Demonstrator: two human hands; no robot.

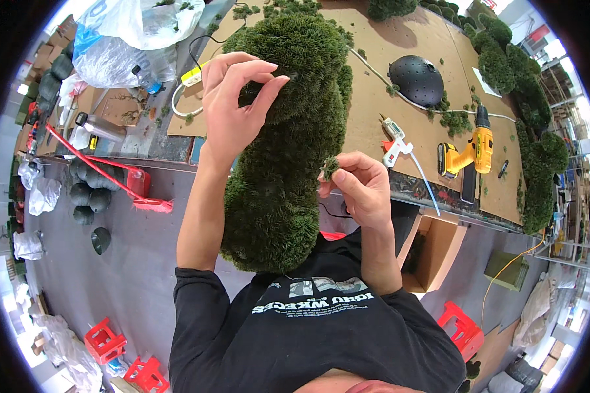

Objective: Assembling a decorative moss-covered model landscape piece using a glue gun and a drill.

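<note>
A long, bumpy form covered in dark green artificial foliage [278, 183] stretches from the table's edge toward my chest. My left hand [236, 98] is over its upper left side, thumb and forefinger curved with a small gap between the tips and nothing visible in them. Right of the form, my right hand [360, 187] pinches a small green foliage sprig [330, 168] between thumb and fingers, close to the form's side. On the table to the right lies a white glue gun [396, 145] with a blue glue stick trailing from it.
A yellow cordless drill [469, 150] stands near the table's right front, beside a dark perforated dome [416, 80] and a white cable. Plastic bags [128, 49] and a metal bottle [100, 126] are at the left. Below the table edge is an open cardboard box [432, 252].
</note>
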